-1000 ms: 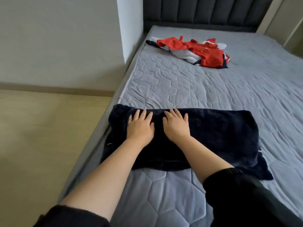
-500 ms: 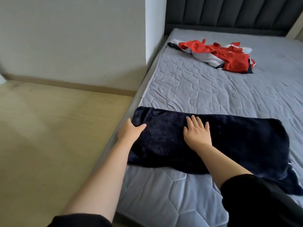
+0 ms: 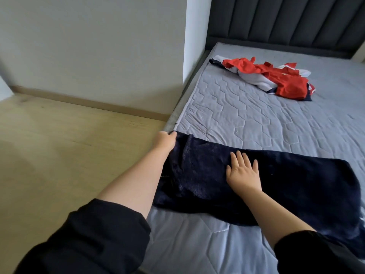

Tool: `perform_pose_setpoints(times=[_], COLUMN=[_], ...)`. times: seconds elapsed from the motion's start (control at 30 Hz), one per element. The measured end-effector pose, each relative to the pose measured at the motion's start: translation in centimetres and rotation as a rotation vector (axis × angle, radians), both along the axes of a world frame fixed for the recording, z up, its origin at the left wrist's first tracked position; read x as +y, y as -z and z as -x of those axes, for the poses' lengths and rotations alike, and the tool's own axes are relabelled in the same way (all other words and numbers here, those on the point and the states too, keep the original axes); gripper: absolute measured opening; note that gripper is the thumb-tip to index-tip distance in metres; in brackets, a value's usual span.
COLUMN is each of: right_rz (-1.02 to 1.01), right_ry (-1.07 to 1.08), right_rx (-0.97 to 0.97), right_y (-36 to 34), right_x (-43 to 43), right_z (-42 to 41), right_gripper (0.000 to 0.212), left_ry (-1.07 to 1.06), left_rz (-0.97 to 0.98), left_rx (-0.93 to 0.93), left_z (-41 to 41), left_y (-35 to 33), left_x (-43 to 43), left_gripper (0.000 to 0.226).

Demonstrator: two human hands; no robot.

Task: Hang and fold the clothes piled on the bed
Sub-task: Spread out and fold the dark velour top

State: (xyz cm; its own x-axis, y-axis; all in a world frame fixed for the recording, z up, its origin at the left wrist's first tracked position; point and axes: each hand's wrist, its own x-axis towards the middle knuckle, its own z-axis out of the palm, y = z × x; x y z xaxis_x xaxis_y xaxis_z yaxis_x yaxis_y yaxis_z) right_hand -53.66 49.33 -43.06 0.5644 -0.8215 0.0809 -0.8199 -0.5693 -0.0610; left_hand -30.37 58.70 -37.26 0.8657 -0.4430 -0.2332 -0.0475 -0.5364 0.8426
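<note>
The bed (image 3: pixel 246 115) carries two lots of clothing on its grey quilted mattress: a dark navy fleece garment (image 3: pixel 276 178) near the foot and a crumpled red, white and navy heap (image 3: pixel 276 80) up by the headboard (image 3: pixel 286 22), well apart from it. The navy garment lies flat, its long axis running across the bed from the left edge towards the right. It looks plush and folded over. The left hand (image 3: pixel 165 141) is closed on its left end at the mattress edge; the right hand (image 3: pixel 244 173) rests on it, palm down, fingers spread, gripping nothing.
</note>
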Motion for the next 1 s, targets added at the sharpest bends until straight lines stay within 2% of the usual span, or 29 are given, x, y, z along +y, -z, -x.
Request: perform_pose_setpoints(times=[0.1,0.2,0.3,0.37,0.43,0.5,0.57,0.67,0.77,0.87,1.0], right_rz=[-0.022,-0.032,-0.038,-0.033,-0.03,-0.026,-0.02,-0.008,-0.018,-0.026,-0.138], right_ry=[-0.013,-0.011,-0.003,0.0,0.001,0.005,0.006,0.002,0.007,-0.001,-0.011], right_rx=[-0.015,-0.02,-0.015,-0.014,-0.017,-0.017,-0.015,-0.014,-0.019,-0.028,-0.111], right_y=[0.0,0.0,0.1,0.1,0.0,0.0,0.0,0.1,0.0,-0.1,-0.4], right_x=[-0.1,-0.2,-0.2,-0.2,-0.1,0.0,0.1,0.4,0.5,0.7,0.6], right_z=[0.0,0.0,0.0,-0.2,-0.2,-0.1,0.0,0.0,0.1,0.4,0.9], right_gripper=[0.057,0.057,0.057,0.057,0.057,0.058,0.058,0.058,0.058,0.058,0.059], left_ry=[-0.18,-0.134,-0.131,-0.175,0.001,0.283,0.334,0.161,0.097,0.029,0.116], left_rz=[-0.076,-0.168,-0.073,0.069,0.135,0.008,-0.138,-0.165,-0.222,-0.149,0.048], left_rx=[0.076,0.108,-0.089,-0.236,-0.398,-0.482,-0.422,-0.254,-0.081,0.04,0.437], left_z=[-1.4,-1.0,-0.3,0.7,2.9,5.9,7.8,8.1,7.3,7.1,6.8], left_y=[1.3,2.6,1.6,0.3,-0.8,-0.3,1.4,3.6,3.7,3.4,3.0], left_x=[1.4,2.2,2.7,3.2,3.5,3.8,4.6,6.0,6.3,6.3,6.7], left_gripper=[0.043,0.042,0.035,0.042,0.053,0.069,0.088,0.104,0.111,0.1,0.071])
